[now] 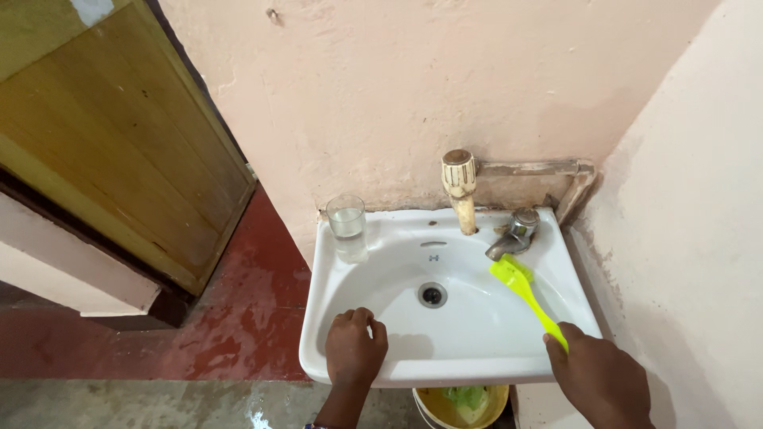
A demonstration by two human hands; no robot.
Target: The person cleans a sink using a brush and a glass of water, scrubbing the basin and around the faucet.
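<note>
Small washroom corner here, with peach plastered walls [381, 87] that are pretty scuffed, a red painted floor [246, 318] and a yellowish wooden door [111, 135] off to the left. Bolted to the wall is a white ceramic wash basin [445, 369] with a round metal drain [432, 295] in the middle of the bowl.

The left hand [354, 348] rests on the front rim of the basin, fingers curled over the edge into the bowl, not holding anything. The right hand [598, 377] is closed around the handle end of a neon yellow-green plastic brush [524, 292], down at the basin's front right corner. The brush runs diagonally up across the right side of the bowl, and its head sits just under the spout of the silver metal tap [513, 236].

There's also an old cream-coloured tap [460, 191] standing upright on the back ledge, just left of the silver one. A clear drinking glass with water in it [347, 228] stands on the back left corner of the rim. Under the basin you can see part of a yellow bucket [465, 405] with something green inside.
</note>
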